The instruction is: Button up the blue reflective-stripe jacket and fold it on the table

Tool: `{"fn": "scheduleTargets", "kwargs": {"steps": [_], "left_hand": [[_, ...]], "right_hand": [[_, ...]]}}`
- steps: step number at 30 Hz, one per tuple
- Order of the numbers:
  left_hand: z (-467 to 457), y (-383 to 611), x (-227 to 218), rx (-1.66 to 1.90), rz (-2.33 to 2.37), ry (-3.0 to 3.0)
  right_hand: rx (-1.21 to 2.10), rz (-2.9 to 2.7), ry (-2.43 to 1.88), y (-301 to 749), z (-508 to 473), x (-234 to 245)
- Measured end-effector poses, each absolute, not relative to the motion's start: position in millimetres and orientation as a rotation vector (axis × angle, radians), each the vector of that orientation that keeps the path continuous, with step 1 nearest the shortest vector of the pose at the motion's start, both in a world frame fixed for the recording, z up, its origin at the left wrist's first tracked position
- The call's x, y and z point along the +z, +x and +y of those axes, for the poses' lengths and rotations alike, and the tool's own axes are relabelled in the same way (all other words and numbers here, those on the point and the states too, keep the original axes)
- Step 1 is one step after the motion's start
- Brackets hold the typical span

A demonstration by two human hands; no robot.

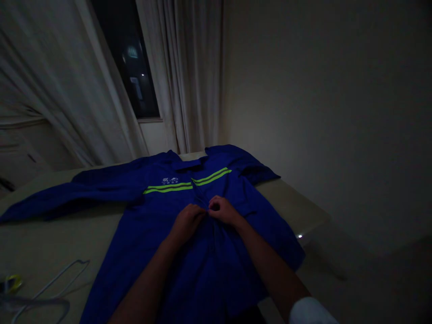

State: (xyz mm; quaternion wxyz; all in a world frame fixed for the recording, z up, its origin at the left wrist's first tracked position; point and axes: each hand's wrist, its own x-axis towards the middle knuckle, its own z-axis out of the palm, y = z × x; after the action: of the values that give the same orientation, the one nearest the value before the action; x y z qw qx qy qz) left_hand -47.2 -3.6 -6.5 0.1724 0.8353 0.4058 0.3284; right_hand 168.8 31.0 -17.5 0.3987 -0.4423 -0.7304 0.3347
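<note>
A dark blue long-sleeved work jacket (202,265) lies spread face up on a pale table (43,243), with its collar at the far side. Two lime-green stripes cross its chest (192,184), and a small white logo sits above them. Both hands are at the jacket's centre front opening (205,216). My left hand (186,223) pinches the fabric at the edge of the opening. My right hand (222,210) is curled onto the opposite edge, just beside my left. The fingertips and any fastener beneath them are hidden.
A white wire hanger (50,285) lies on the table at the lower left, near a small yellow object (13,283). The table's edge runs along the right side. Beyond it stand a pale wall (320,112), white curtains (182,58), and a dark window (135,58).
</note>
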Motion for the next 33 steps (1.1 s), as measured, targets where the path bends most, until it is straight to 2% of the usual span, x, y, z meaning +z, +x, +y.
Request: {"fn": "scheduleTargets", "kwargs": {"steps": [5,11,17,33], "left_hand": [[-6.0,-43.0,-4.4,0.925,1.280,2.341],[-8.0,-40.6,-4.0,0.907,1.179,2.430],[-7.0,-41.0,0.2,0.943,1.222,2.195],[1.9,-45.1,-0.4,0.958,1.116,1.816]], "right_hand": [[0.885,-1.865,-1.087,168.6,28.1,-18.3],[0.979,-1.829,-1.053,171.3,28.3,-15.4],[1.123,-1.797,-1.004,176.2,31.2,-14.3],[0.789,-1.972,-0.983,166.4,14.4,-2.6]]}}
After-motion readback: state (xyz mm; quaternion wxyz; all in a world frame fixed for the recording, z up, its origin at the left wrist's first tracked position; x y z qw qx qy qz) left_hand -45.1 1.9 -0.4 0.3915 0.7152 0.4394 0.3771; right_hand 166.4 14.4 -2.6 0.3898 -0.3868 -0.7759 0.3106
